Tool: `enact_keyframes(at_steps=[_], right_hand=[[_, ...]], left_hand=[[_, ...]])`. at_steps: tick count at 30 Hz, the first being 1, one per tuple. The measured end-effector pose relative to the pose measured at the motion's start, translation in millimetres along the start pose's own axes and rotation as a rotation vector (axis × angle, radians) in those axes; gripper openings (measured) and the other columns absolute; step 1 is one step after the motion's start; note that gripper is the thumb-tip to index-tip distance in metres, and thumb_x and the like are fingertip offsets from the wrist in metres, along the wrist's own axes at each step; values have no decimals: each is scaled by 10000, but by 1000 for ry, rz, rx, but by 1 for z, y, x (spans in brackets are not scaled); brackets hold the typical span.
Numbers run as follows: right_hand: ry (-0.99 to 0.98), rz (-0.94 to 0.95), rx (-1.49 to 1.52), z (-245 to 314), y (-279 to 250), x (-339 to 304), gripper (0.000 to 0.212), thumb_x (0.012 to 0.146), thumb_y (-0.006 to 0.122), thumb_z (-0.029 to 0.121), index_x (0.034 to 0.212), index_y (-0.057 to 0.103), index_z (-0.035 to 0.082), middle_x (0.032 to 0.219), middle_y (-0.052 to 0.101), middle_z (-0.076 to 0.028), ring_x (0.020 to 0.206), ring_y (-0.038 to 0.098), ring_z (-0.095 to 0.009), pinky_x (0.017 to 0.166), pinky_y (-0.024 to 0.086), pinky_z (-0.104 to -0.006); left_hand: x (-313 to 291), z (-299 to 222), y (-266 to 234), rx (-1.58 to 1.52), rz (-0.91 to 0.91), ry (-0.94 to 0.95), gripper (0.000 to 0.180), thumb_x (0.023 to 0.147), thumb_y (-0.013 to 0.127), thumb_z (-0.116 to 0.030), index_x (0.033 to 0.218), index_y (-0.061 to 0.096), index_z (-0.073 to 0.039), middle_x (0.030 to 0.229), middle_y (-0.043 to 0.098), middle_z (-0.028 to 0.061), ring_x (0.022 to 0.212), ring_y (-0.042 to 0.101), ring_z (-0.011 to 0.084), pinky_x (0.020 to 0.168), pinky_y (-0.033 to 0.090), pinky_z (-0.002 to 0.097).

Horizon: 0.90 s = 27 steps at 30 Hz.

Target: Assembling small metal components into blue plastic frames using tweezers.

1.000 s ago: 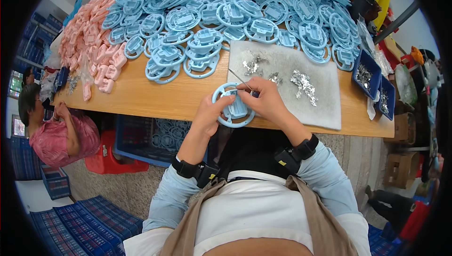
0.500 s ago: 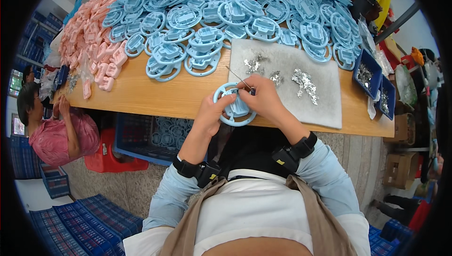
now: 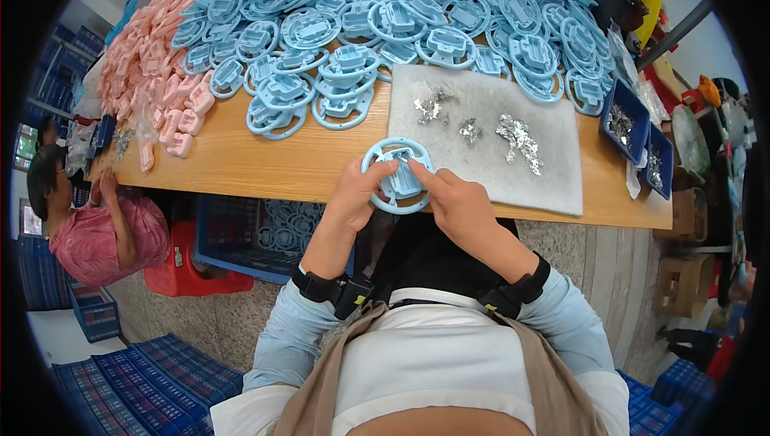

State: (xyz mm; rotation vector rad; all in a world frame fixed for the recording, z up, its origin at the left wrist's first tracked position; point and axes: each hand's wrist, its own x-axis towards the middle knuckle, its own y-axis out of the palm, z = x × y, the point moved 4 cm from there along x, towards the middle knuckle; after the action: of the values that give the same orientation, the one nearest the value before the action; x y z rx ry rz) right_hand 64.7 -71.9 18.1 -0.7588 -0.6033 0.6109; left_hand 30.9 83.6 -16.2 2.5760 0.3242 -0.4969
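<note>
Over the table's front edge I hold a light blue plastic toy steering wheel (image 3: 406,187), tilted with its recessed middle facing up. My left hand (image 3: 351,195) is closed on its left side, the thumb lying over the middle. The index fingertip of my right hand (image 3: 465,207) presses on the wheel's centre, while the other fingers curl under and hide whatever they hold. Just right of the wheel lies a grey-white felt mat (image 3: 545,191), bearing small heaps of shiny metal pieces (image 3: 520,143).
A big pile of blue wheels (image 3: 313,31) covers the table's back, with pink plastic parts (image 3: 152,75) to the left. Blue bins (image 3: 659,165) of metal pieces stand at the right edge. A blue crate (image 3: 241,255) is below the table. Another person (image 3: 108,231) sits at left.
The thin metal tool that stuck out of my right hand no longer shows. That hand has turned, and its index finger now presses the wheel's centre. My left hand keeps its hold.
</note>
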Motion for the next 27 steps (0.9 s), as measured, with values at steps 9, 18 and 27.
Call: enact_keyframes(at_steps=[9, 18, 27], right_hand=[[-26, 8, -107, 7, 6, 1, 508, 741, 560, 39, 1238, 488, 119, 763, 562, -94, 569, 585, -269, 489, 473, -358], [-29, 57, -185, 9, 8, 5, 527, 716, 582, 17, 1227, 495, 113, 764, 555, -96, 556, 573, -268, 474, 456, -349], [299, -116, 601, -34, -17, -7, 339, 823, 599, 86, 1151, 561, 10, 857, 602, -33, 586, 488, -47, 507, 389, -226]], left_hand=[[0, 2, -2, -3, -18, 22, 231, 798, 619, -146, 986, 562, -25, 812, 583, 21, 677, 554, 79, 556, 437, 216], [-4, 5, -2, 42, -59, 19, 233, 804, 620, -147, 997, 568, -28, 827, 594, 20, 695, 566, 79, 557, 449, 220], [-19, 4, 24, -304, -8, 5, 288, 817, 635, -167, 1043, 545, -13, 942, 617, 64, 853, 612, 139, 698, 511, 266]])
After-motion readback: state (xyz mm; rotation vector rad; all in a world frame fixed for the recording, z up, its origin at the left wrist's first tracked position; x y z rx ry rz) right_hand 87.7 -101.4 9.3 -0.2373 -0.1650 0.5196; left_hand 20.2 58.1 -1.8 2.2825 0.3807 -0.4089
